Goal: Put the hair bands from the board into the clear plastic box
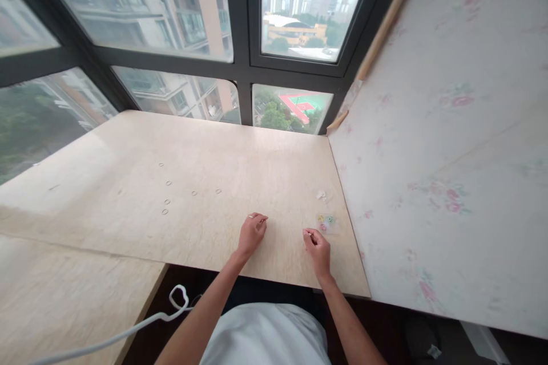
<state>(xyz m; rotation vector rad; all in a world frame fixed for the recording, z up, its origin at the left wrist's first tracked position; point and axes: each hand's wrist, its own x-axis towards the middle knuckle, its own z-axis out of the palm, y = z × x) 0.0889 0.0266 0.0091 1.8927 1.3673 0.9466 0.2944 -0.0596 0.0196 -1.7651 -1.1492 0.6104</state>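
My left hand [253,232] hovers over or rests on the pale tabletop [274,165], thumb and fingers pinched together. What it holds, if anything, is too small to make out. To its right, my right hand [317,246] is also closed in a pinch, with a tiny pale bit at the fingertips that I cannot name. Just beyond my right hand lies a small clear plastic packet [327,223] with yellow, green and pink bits in it. Farther back is a small whitish crumpled piece [322,195]. Several thin rings lie spread to the left, among them one ring [218,191] nearest my left hand.
Dark-framed windows [244,68] border the table's far side. A wall with flowered paper [428,154] runs along the right edge. At the lower left, a white cable [141,325] crosses by a second pale surface [64,296], with a dark gap between the two.
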